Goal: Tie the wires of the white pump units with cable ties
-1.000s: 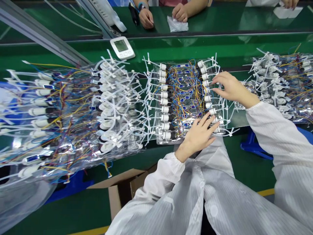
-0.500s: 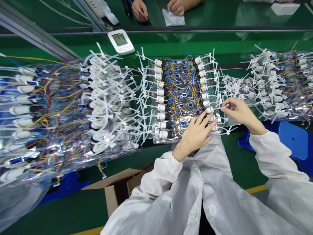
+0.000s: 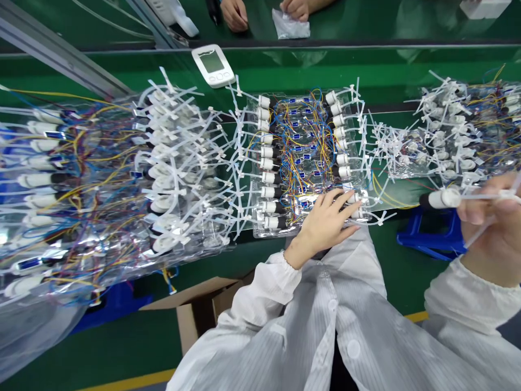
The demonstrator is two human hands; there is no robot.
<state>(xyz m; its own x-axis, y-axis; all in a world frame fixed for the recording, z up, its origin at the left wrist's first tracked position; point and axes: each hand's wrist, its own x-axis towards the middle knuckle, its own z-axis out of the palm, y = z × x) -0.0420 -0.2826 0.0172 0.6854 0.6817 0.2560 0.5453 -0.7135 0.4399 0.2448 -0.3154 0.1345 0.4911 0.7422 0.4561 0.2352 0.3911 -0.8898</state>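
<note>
Well left of the left hand's fingers, a heap of clear plastic trays [image 3: 101,179] lies on the green surface [image 3: 309,70], crowded with white cable ties, coloured wires and white cylindrical parts with black ends. Beyond those fingers, a white digital meter [image 3: 213,66] with a small screen and buttons sits near the surface's far edge. Farther off, across a dark divider, a co-worker's hand [image 3: 234,13] rests near a small clear plastic bag [image 3: 290,24].

The left hand [image 3: 325,225] lies on the lower right corner of a single clear tray [image 3: 260,231] of wired white cylinders. Its fingers [image 3: 345,203] are spread and touch the tray and the cylinders there, gripping nothing. Below those fingers, an open cardboard box [image 3: 195,309] stands beside the person's white striped smock [image 3: 358,331].

Right of them lies a second tied bundle of trays [image 3: 456,130]. At the right edge, the right hand [image 3: 492,228] pinches a white cylindrical part [image 3: 442,199] with a black tip between thumb and fingers [image 3: 468,212], a thin pale tube running through the grip. Under those fingers stands a blue plastic stand [image 3: 431,241].
</note>
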